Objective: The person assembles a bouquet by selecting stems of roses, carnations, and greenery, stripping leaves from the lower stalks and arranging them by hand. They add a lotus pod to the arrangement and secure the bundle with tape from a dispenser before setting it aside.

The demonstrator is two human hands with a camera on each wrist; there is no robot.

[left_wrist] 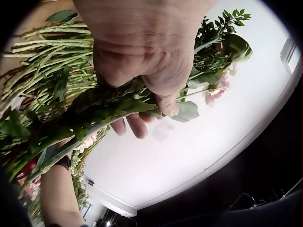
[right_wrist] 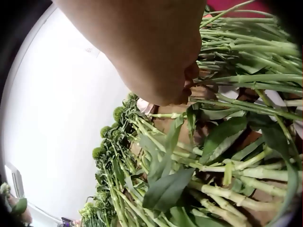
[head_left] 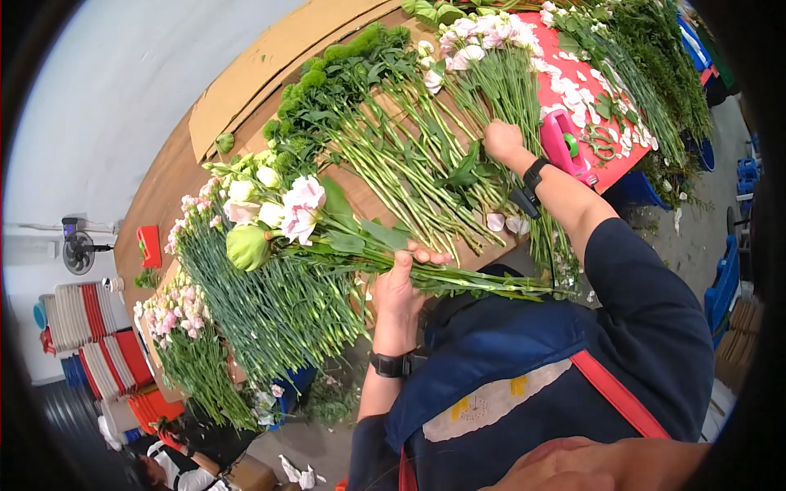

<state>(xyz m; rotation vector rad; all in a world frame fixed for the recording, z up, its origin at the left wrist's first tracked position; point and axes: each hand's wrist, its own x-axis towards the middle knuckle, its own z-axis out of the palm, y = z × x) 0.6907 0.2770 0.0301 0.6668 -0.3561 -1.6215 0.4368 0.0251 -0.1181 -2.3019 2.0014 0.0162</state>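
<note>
The left hand (head_left: pixel 399 286) grips a bunch of stems, thumb on top; its pink-and-white bloom (head_left: pixel 302 209), white blooms and a round green pod (head_left: pixel 247 247) point to the left. In the left wrist view that hand (left_wrist: pixel 142 71) wraps the leafy stems (left_wrist: pixel 85 118). The right hand (head_left: pixel 503 141) is at the lower edge of the pale pink flowers' stems (head_left: pixel 512 90), fingers bent down among them. In the right wrist view the right hand (right_wrist: pixel 161 90) touches thin stems (right_wrist: pixel 246 78); its fingertips are mostly hidden.
Green fluffy flowers (head_left: pixel 313 79) with thick stems lie mid-table. Dark green stems (head_left: pixel 270 286) of pink flowers spread at left. On a red sheet (head_left: pixel 614 168) are petals, scissors (head_left: pixel 600 143) and a pink tape dispenser (head_left: pixel 561 141). Another person (head_left: pixel 176 470) is at lower left.
</note>
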